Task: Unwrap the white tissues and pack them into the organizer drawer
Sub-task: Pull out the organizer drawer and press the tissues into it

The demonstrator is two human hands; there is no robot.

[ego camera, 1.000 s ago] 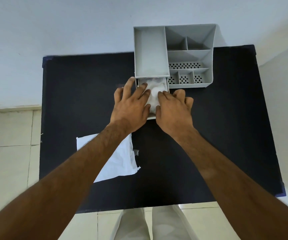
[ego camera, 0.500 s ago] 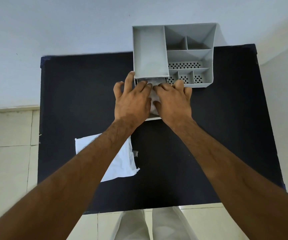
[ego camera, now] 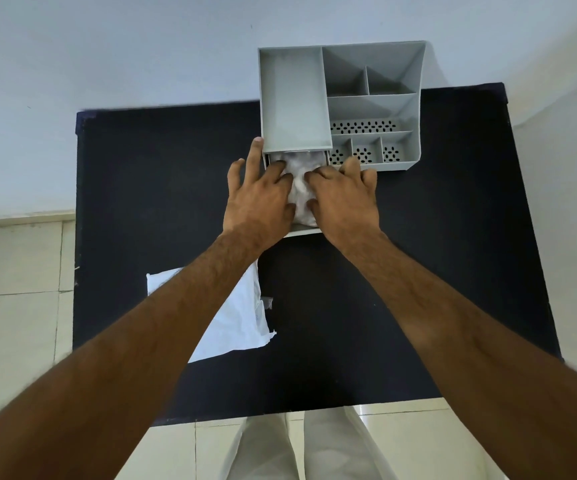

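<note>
A grey organizer (ego camera: 294, 102) stands at the far edge of a black table (ego camera: 141, 202). Its drawer (ego camera: 302, 232) is pulled out toward me, with white tissues (ego camera: 301, 188) lying inside. My left hand (ego camera: 259, 199) rests flat on the left part of the tissues, fingers spread, index finger touching the organizer's corner. Beside it, my right hand (ego camera: 344, 199) presses on the right part of the tissues. Both hands cover most of the drawer. An opened white wrapper (ego camera: 242, 327) lies flat on the table near me, partly under my left forearm.
The organizer's right side has several small compartments (ego camera: 366, 126), some with perforated floors. A pale wall rises behind the table. Tiled floor shows to the left and below, and my legs in light trousers (ego camera: 301, 448) are at the table's near edge.
My hands have drawn back slightly and apart, so more of the tissues shows between them than half a second ago. The drawer stays pulled out.
</note>
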